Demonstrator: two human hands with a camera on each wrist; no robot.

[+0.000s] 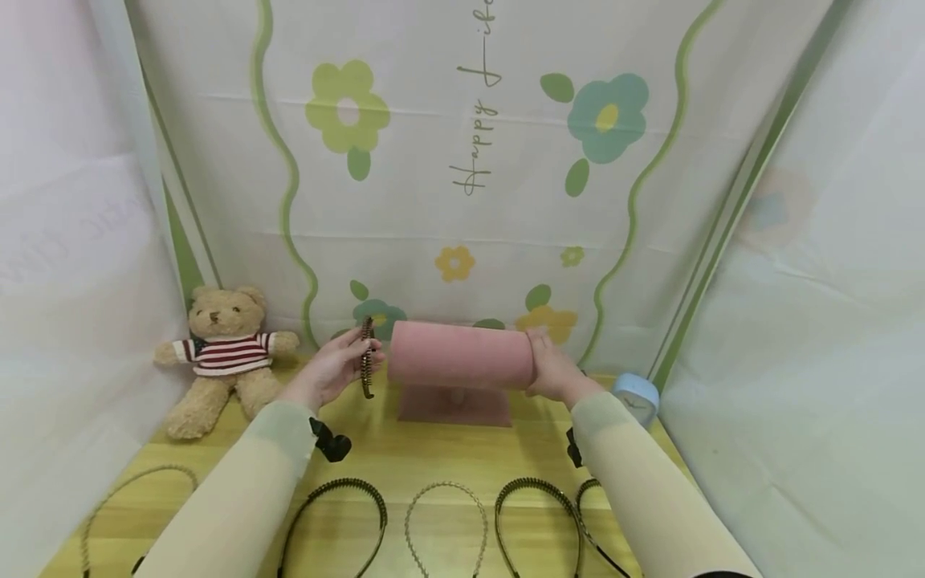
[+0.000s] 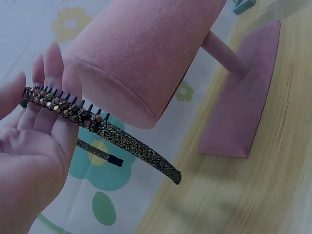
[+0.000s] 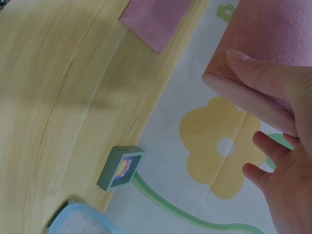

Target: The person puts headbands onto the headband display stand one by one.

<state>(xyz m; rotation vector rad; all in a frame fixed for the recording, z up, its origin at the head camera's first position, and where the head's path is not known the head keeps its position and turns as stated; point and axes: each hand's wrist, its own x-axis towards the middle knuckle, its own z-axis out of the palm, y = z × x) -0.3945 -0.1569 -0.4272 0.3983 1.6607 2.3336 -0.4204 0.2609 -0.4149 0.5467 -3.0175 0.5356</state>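
In the head view a pink plush display stand (image 1: 461,357), a padded cylinder on a flat base, stands at the back of the table. My left hand (image 1: 332,374) pinches a dark beaded headband (image 1: 367,361) between thumb and fingers, just off the cylinder's left end. The left wrist view shows bronze beads, small black comb teeth and a glittery band on this headband (image 2: 139,148); its ends point toward the table and it is apart from the stand. My right hand (image 1: 555,371) holds the cylinder's right end, thumb (image 3: 265,75) lying along the plush; part of its grip is hidden.
Several headbands, among them a dark one (image 1: 345,484) and a pale one (image 1: 446,486), lie along the front. A teddy bear (image 1: 227,345) sits at the left. On the right are a blue clock (image 1: 637,397) and a small green box (image 3: 120,168). Printed curtains enclose the table.
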